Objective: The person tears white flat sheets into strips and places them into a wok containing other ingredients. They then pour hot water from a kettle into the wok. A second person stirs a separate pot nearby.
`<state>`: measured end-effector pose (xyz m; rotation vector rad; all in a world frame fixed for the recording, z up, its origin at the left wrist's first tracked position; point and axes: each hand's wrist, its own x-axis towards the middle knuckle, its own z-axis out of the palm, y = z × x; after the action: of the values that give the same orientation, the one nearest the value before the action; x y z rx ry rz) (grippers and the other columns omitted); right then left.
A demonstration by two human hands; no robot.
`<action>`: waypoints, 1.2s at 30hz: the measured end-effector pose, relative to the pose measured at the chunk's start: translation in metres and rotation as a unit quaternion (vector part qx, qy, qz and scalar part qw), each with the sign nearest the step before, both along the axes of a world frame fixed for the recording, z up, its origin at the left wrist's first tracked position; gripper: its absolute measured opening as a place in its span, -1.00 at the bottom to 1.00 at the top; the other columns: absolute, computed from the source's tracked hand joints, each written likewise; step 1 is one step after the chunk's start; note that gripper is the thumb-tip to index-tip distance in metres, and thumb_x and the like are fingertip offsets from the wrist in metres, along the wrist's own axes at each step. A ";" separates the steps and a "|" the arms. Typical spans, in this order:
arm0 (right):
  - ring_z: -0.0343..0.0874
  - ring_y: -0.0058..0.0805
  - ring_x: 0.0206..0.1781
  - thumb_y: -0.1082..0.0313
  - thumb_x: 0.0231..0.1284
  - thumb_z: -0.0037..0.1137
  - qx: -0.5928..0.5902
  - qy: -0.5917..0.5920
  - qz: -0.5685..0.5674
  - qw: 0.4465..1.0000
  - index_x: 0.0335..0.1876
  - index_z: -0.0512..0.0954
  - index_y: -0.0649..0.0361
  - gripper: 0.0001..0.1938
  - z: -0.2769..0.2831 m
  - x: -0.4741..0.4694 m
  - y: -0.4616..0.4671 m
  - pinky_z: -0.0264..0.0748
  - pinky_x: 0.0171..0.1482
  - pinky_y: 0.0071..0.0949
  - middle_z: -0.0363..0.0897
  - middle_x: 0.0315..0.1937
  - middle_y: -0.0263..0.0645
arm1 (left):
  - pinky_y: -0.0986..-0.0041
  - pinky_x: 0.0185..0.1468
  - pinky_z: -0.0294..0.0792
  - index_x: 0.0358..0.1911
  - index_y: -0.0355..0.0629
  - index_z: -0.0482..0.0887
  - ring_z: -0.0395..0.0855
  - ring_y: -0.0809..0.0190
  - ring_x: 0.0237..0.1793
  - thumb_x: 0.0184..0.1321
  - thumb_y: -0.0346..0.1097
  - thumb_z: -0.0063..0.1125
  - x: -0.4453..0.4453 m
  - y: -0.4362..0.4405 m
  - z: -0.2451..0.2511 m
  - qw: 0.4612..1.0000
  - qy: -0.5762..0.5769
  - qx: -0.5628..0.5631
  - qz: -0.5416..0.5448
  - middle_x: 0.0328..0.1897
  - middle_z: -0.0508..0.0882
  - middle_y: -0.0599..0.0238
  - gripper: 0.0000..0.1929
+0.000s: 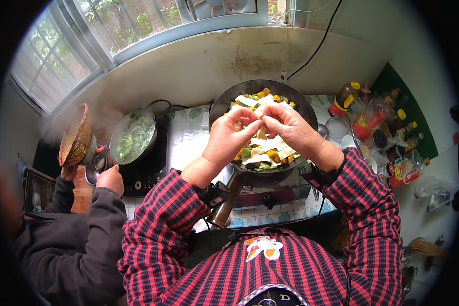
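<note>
A dark wok (311, 111) sits on a portable gas stove (290, 191), its brown handle (225, 204) pointing towards me. Flat, pale strips of dough (266, 147) lie in it over diced orange and green vegetables (246, 153). Above the wok, my left hand (233, 130) and my right hand (288, 124) meet at the fingertips, thumbs and forefingers pinched together. Whatever is between them is too small or too hidden to make out, though dough strips lie directly behind the fingers.
At left, a co-worker in a dark sleeve (107, 214) holds a woven basket (74, 135) beside a steaming pan of greens (133, 135) on an induction cooker (147, 181). Several sauce bottles (371, 116) crowd the right side. A black cable (321, 42) hangs along the wall.
</note>
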<state>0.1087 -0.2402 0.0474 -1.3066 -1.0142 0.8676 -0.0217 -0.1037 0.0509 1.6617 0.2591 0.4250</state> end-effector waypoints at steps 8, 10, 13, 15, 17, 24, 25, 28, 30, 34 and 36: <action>0.39 -0.73 -0.30 0.34 0.33 -0.08 -0.003 -0.075 -0.026 0.997 -0.21 0.48 0.22 -0.86 -0.003 -0.001 0.000 0.40 -0.21 -0.65 0.43 -0.39 -0.46 | 0.76 -0.40 0.30 -0.21 -0.21 0.64 0.46 0.58 -0.47 0.27 -0.25 0.19 -0.001 0.003 0.004 0.997 0.017 -0.069 -0.026 -0.38 0.66 0.43 -0.83; 0.39 -0.71 -0.30 0.34 0.32 -0.08 0.004 -0.108 -0.032 0.994 -0.23 0.48 0.23 -0.85 -0.004 -0.001 0.000 0.39 -0.21 -0.63 0.44 -0.39 -0.44 | 0.76 -0.40 0.30 -0.21 -0.21 0.64 0.46 0.58 -0.47 0.27 -0.25 0.19 -0.001 0.003 0.003 0.998 0.023 -0.060 -0.026 -0.39 0.65 0.43 -0.82; 0.39 -0.70 -0.30 0.32 0.33 -0.08 0.018 -0.140 -0.033 0.989 -0.25 0.49 0.24 -0.83 -0.004 -0.001 0.000 0.39 -0.21 -0.62 0.45 -0.39 -0.41 | 0.76 -0.40 0.29 -0.22 -0.20 0.64 0.45 0.58 -0.48 0.27 -0.25 0.19 0.000 0.005 0.001 0.998 0.038 -0.039 -0.020 -0.39 0.65 0.45 -0.83; 0.39 -0.69 -0.30 0.29 0.34 -0.08 0.022 -0.136 -0.031 0.990 -0.26 0.49 0.25 -0.81 -0.004 -0.002 -0.001 0.38 -0.22 -0.62 0.46 -0.39 -0.40 | 0.71 -0.41 0.33 -0.26 -0.20 0.66 0.48 0.57 -0.48 0.23 -0.21 0.23 0.001 0.005 -0.001 0.999 0.037 -0.014 -0.011 -0.45 0.64 0.45 -0.81; 0.39 -0.69 -0.30 0.26 0.35 -0.09 -0.008 -0.115 -0.029 0.993 -0.26 0.49 0.24 -0.79 -0.004 -0.003 -0.001 0.37 -0.22 -0.62 0.46 -0.40 -0.43 | 0.68 -0.42 0.35 -0.28 -0.19 0.66 0.49 0.56 -0.49 0.22 -0.20 0.24 0.000 0.005 -0.002 0.999 0.036 0.004 -0.005 -0.48 0.63 0.45 -0.80; 0.45 -0.68 -0.26 0.28 0.38 -0.06 0.005 0.081 0.000 0.997 -0.25 0.48 0.12 -0.86 -0.002 -0.003 -0.003 0.44 -0.15 -0.61 0.47 -0.36 -0.45 | 0.74 -0.43 0.28 -0.23 -0.15 0.61 0.42 0.58 -0.50 0.26 -0.24 0.19 -0.004 0.006 -0.002 0.995 0.027 -0.093 -0.018 -0.43 0.59 0.51 -0.85; 0.46 -0.66 -0.25 0.29 0.37 -0.06 0.010 0.112 -0.010 0.994 -0.25 0.48 0.12 -0.88 -0.002 -0.003 -0.004 0.44 -0.14 -0.59 0.47 -0.35 -0.44 | 0.77 -0.42 0.27 -0.22 -0.16 0.58 0.41 0.58 -0.50 0.27 -0.26 0.18 -0.005 0.007 -0.001 0.991 0.033 -0.130 -0.019 -0.39 0.58 0.51 -0.85; 0.51 -0.56 -0.19 0.36 0.34 -0.08 0.040 0.196 -0.036 0.979 -0.27 0.47 0.13 -0.90 -0.005 -0.001 -0.005 0.46 -0.03 -0.48 0.48 -0.32 -0.40 | 0.77 -0.43 0.26 -0.26 -0.08 0.56 0.40 0.56 -0.50 0.27 -0.27 0.16 -0.007 0.009 -0.001 0.970 0.005 -0.241 -0.018 -0.37 0.57 0.52 -0.90; 0.53 -0.52 -0.18 0.38 0.33 -0.10 0.078 0.253 -0.027 0.964 -0.31 0.46 0.15 -0.89 -0.007 0.002 -0.007 0.47 0.03 -0.43 0.50 -0.31 -0.37 | 0.77 -0.44 0.24 -0.27 -0.04 0.53 0.40 0.53 -0.50 0.28 -0.27 0.14 -0.008 0.013 -0.002 0.953 -0.014 -0.301 -0.027 -0.32 0.57 0.48 -0.92; 0.57 -0.42 -0.17 0.42 0.27 -0.11 0.090 0.270 -0.063 0.957 -0.43 0.42 0.15 -0.86 -0.010 0.016 -0.014 0.51 0.07 -0.35 0.50 -0.37 -0.32 | 0.81 -0.42 0.26 -0.28 -0.02 0.52 0.41 0.54 -0.48 0.30 -0.26 0.10 -0.011 0.024 -0.009 0.946 -0.028 -0.322 -0.008 -0.27 0.59 0.46 -0.93; 0.59 -0.40 -0.18 0.43 0.25 -0.12 0.091 0.251 -0.096 0.959 -0.47 0.39 0.16 -0.84 -0.010 0.030 -0.018 0.54 0.03 -0.35 0.49 -0.40 -0.30 | 0.79 -0.45 0.24 -0.27 -0.01 0.52 0.40 0.53 -0.48 0.31 -0.25 0.08 -0.015 0.033 -0.013 0.950 -0.027 -0.311 0.004 -0.26 0.60 0.42 -0.93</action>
<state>0.1384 -0.2580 0.0377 -0.9420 -0.5424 0.8744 -0.0362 -0.0709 0.0379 1.0276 0.3200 0.3478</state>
